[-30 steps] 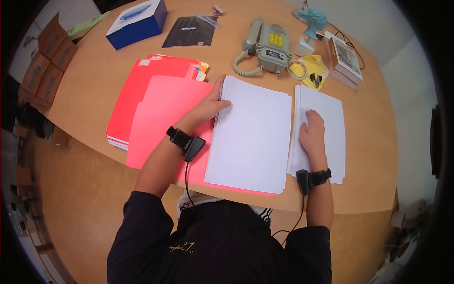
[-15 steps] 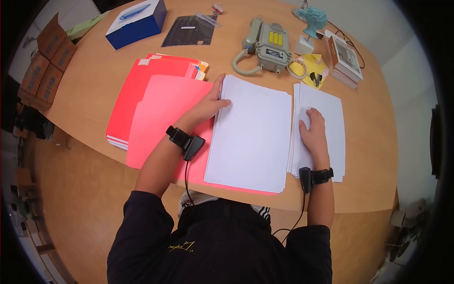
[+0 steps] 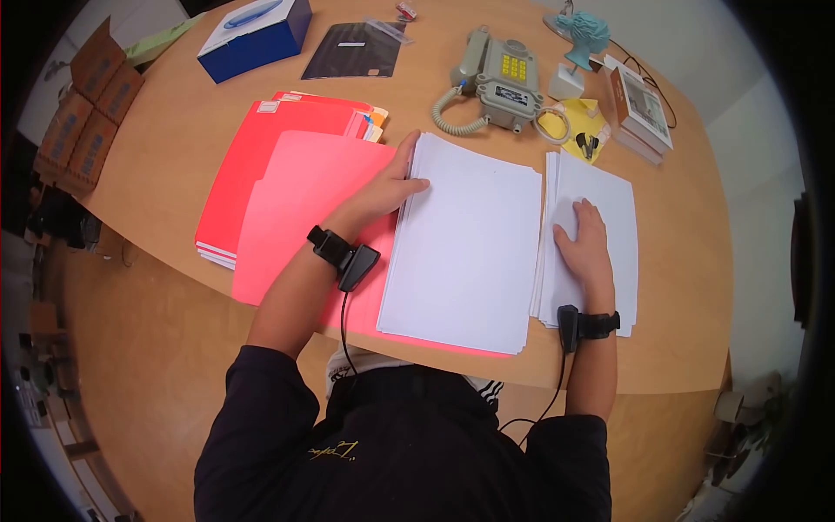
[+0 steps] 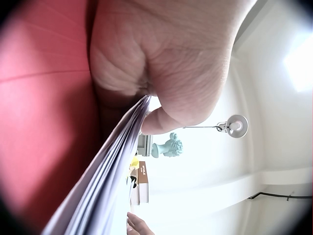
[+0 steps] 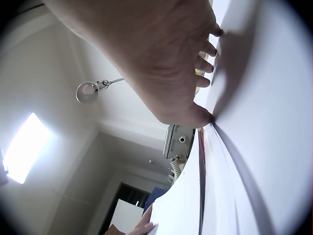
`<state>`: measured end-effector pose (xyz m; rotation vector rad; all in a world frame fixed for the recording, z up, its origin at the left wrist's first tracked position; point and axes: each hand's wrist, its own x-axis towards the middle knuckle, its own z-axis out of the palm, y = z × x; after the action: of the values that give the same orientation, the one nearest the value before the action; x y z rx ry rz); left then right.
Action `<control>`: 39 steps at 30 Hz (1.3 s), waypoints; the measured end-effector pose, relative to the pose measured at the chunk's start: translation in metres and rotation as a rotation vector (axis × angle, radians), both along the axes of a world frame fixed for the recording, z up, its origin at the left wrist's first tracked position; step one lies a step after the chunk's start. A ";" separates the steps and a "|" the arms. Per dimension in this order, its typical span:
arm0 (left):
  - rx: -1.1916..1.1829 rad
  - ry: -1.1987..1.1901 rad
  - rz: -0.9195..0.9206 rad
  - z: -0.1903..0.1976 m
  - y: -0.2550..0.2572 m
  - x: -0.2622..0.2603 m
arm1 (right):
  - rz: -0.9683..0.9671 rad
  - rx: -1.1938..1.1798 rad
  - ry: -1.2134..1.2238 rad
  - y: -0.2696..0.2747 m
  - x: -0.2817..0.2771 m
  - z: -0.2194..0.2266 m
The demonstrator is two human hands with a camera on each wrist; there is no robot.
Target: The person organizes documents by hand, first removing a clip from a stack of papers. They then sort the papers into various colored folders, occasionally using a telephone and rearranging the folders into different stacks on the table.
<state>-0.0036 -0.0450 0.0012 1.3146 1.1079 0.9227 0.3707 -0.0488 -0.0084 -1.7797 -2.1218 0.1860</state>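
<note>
Two stacks of white paper lie side by side on the wooden surface (image 3: 683, 261), a narrow gap between them. From my remote seat I see the left hand (image 3: 383, 196) with its grip clamped on the far left edge of the left paper stack (image 3: 470, 252), thumb on top and fingers round the side. My left wrist view shows that stack's sheets slightly fanned along the edge. It rests on an open pink folder (image 3: 296, 191), which shows to its left and along its near edge.

The right hand (image 3: 587, 248) has its grip apart: I see its fingertips and thumb tip touching the right paper stack (image 3: 624, 261), with the palm raised.

Further left, I have red folders (image 3: 248, 174) piled partly beneath the pink one. Beyond the paper stand a gray telephone (image 3: 504, 83) and a teal bust (image 3: 583, 36), with a small black tool (image 3: 588, 144) on a yellow sheet (image 3: 574, 115) between the telephone and some books (image 3: 639, 113). Toward the far left I make out a blue box (image 3: 255, 43) beside a black folder (image 3: 352, 54).
</note>
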 end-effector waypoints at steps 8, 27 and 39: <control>-0.007 0.012 0.003 0.000 0.000 0.000 | -0.054 -0.025 0.023 0.000 -0.006 0.001; 0.035 0.005 -0.031 -0.004 0.002 -0.002 | 0.067 -0.051 -0.097 -0.003 -0.025 0.007; 0.050 0.025 0.003 -0.006 0.003 -0.001 | 0.035 -0.014 -0.079 -0.001 -0.026 0.000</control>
<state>-0.0044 -0.0418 -0.0046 1.3682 1.1124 0.9439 0.3450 -0.0498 -0.0086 -1.7866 -2.2125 0.1425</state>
